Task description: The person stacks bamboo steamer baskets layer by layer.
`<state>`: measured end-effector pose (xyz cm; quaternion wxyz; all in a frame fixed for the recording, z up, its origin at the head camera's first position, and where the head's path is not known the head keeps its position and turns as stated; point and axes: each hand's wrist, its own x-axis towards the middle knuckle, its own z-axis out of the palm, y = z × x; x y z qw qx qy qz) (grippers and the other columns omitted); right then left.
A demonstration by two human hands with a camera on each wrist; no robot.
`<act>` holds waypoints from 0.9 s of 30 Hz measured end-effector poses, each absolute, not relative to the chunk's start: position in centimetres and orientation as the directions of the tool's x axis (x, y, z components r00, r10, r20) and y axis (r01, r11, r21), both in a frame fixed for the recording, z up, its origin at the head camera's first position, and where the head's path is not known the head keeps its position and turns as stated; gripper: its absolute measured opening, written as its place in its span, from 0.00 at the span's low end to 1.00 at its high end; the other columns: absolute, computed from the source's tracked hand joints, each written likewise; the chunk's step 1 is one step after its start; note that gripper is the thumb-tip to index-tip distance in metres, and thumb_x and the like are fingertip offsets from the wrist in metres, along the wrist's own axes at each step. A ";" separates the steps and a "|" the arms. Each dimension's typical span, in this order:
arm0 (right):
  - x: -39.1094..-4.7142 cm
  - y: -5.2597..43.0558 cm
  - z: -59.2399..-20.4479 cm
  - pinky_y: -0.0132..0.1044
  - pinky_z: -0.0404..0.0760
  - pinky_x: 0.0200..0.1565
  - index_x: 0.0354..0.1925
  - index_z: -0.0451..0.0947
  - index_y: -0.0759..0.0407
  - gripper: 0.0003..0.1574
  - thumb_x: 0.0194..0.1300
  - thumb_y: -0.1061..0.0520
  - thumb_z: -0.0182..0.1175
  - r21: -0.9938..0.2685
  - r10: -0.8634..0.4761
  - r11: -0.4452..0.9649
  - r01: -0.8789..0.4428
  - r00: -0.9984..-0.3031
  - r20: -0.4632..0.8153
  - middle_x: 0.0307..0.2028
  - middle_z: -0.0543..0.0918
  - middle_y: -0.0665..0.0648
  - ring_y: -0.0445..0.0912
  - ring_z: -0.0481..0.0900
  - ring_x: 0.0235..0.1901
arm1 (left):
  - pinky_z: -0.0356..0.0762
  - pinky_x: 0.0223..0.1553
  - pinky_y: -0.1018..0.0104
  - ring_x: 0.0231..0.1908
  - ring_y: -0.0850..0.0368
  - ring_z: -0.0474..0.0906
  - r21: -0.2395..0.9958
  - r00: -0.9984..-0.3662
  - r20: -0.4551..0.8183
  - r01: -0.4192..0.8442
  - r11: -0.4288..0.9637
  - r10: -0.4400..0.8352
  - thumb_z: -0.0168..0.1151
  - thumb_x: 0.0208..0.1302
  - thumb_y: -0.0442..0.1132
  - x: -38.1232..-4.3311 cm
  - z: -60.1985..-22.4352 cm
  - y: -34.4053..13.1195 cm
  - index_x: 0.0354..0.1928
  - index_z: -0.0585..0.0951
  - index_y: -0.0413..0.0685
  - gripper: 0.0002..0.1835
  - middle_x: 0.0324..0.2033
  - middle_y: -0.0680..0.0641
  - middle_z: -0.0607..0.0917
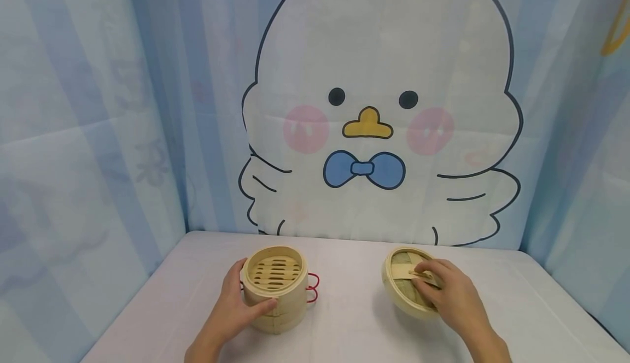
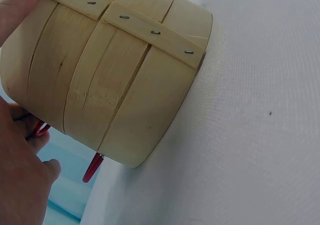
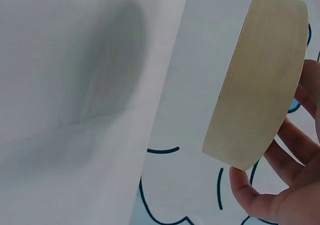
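On the left of the table stands a stacked round bamboo steamer (image 1: 290, 311), its slatted floor (image 1: 274, 271) showing through the uncovered top. Red loop handles (image 1: 313, 296) stick out from its sides. My left hand (image 1: 231, 311) grips the steamer, thumb across the front and fingers round the far left side. To the right, my right hand (image 1: 455, 297) pinches the strap handle on top of the steamer's bamboo lid (image 1: 394, 281). The lid is tilted and held above the table; its plain side band (image 3: 260, 80) and a shadow apart from it show in the right wrist view.
A white cloth covers the table (image 1: 344, 308). Behind it hangs a pale blue curtain (image 1: 216, 133) printed with a large white cartoon bird (image 1: 374, 51). More curtain (image 1: 74, 160) closes in the left side, and the right side likewise.
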<state>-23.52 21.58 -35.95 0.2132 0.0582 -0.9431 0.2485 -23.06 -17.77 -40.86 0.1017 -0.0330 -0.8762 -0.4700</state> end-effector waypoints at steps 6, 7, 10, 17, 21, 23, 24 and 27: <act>-23.6 20.5 -35.3 0.60 0.69 0.52 0.37 0.80 0.50 0.11 0.55 0.55 0.69 -0.462 -0.014 0.852 -0.246 -0.893 0.449 0.49 0.77 0.59 0.61 0.72 0.53 | 0.59 0.59 0.41 0.64 0.41 0.53 0.818 -0.977 0.207 0.151 0.555 -0.039 0.73 0.40 0.62 -23.0 -40.8 -17.8 0.68 0.49 0.44 0.60 0.65 0.37 0.56; -23.6 20.4 -35.2 0.60 0.68 0.52 0.37 0.80 0.50 0.11 0.55 0.54 0.69 -0.465 -0.018 0.848 -0.255 -0.890 0.455 0.49 0.77 0.59 0.60 0.72 0.53 | 0.59 0.59 0.41 0.64 0.41 0.54 0.818 -0.978 0.204 0.147 0.557 -0.041 0.73 0.40 0.63 -23.0 -40.8 -17.8 0.68 0.49 0.43 0.60 0.65 0.37 0.56; -23.8 19.8 -34.9 0.60 0.68 0.53 0.37 0.79 0.50 0.10 0.55 0.55 0.69 -0.471 -0.030 0.834 -0.287 -0.876 0.481 0.49 0.78 0.58 0.60 0.72 0.53 | 0.59 0.59 0.41 0.64 0.41 0.54 0.820 -0.979 0.198 0.141 0.555 -0.044 0.72 0.41 0.63 -23.0 -40.8 -17.7 0.68 0.49 0.43 0.60 0.65 0.37 0.56; -24.2 18.6 -34.6 0.58 0.70 0.53 0.36 0.79 0.49 0.10 0.54 0.55 0.69 -0.498 -0.040 0.801 -0.332 -0.860 0.509 0.48 0.78 0.56 0.58 0.72 0.54 | 0.58 0.60 0.40 0.65 0.41 0.53 0.820 -0.980 0.196 0.139 0.555 -0.044 0.72 0.40 0.63 -23.0 -40.7 -17.7 0.68 0.49 0.43 0.61 0.65 0.37 0.55; -24.3 17.9 -34.4 0.58 0.69 0.53 0.37 0.79 0.49 0.11 0.55 0.55 0.69 -0.516 -0.042 0.787 -0.340 -0.863 0.504 0.49 0.78 0.56 0.58 0.71 0.55 | 0.57 0.60 0.40 0.65 0.40 0.52 0.820 -0.981 0.189 0.134 0.556 -0.044 0.72 0.40 0.63 -23.0 -40.8 -17.8 0.69 0.48 0.44 0.61 0.66 0.37 0.54; -24.4 17.5 -34.3 0.57 0.70 0.53 0.37 0.79 0.49 0.11 0.55 0.55 0.69 -0.521 -0.046 0.779 -0.349 -0.860 0.507 0.49 0.78 0.55 0.58 0.71 0.55 | 0.57 0.60 0.40 0.65 0.40 0.52 0.821 -0.982 0.185 0.129 0.556 -0.046 0.72 0.40 0.63 -23.0 -40.8 -17.7 0.69 0.48 0.44 0.61 0.66 0.37 0.54; -24.5 17.3 -34.2 0.57 0.70 0.53 0.37 0.79 0.49 0.11 0.55 0.55 0.69 -0.521 -0.049 0.777 -0.355 -0.858 0.512 0.48 0.78 0.55 0.57 0.71 0.54 | 0.57 0.60 0.40 0.65 0.40 0.52 0.822 -0.982 0.183 0.126 0.556 -0.047 0.72 0.41 0.63 -23.0 -40.8 -17.7 0.69 0.48 0.43 0.61 0.66 0.37 0.54; -24.7 16.6 -34.0 0.56 0.71 0.53 0.37 0.80 0.50 0.10 0.55 0.55 0.69 -0.524 -0.055 0.766 -0.373 -0.850 0.524 0.48 0.78 0.55 0.57 0.72 0.54 | 0.57 0.60 0.40 0.65 0.40 0.52 0.824 -0.983 0.179 0.123 0.553 -0.049 0.72 0.40 0.64 -23.1 -40.8 -17.7 0.69 0.48 0.43 0.61 0.66 0.37 0.54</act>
